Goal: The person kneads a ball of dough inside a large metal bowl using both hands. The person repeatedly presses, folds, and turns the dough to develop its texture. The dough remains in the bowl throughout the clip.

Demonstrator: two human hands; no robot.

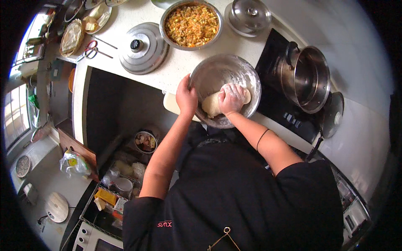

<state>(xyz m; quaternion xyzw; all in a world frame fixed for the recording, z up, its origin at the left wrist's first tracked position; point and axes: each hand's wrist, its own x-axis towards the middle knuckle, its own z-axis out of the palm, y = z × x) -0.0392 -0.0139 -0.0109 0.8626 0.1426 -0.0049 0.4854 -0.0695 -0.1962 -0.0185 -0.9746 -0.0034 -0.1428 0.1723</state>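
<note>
A pale lump of dough (210, 105) lies in a stainless steel mixing bowl (213, 70) at the counter's front edge. White flour streaks the bowl's inner wall. My right hand (233, 96), floury over the knuckles, presses down on the dough with its fingers curled over it. The dough bulges out on both sides of that hand. My left hand (186, 97) grips the bowl's left rim, with the thumb at the inside and the fingers along the outer wall, partly hidden.
Behind the bowl stand a metal bowl of chopped filling (191, 25), an aluminium lid (144, 48) and a glass lid (249, 17). A steel pot (306, 80) sits on the black cooktop (267, 81) at right. Red-handled scissors (91, 50) lie at left, near a wicker basket (72, 37).
</note>
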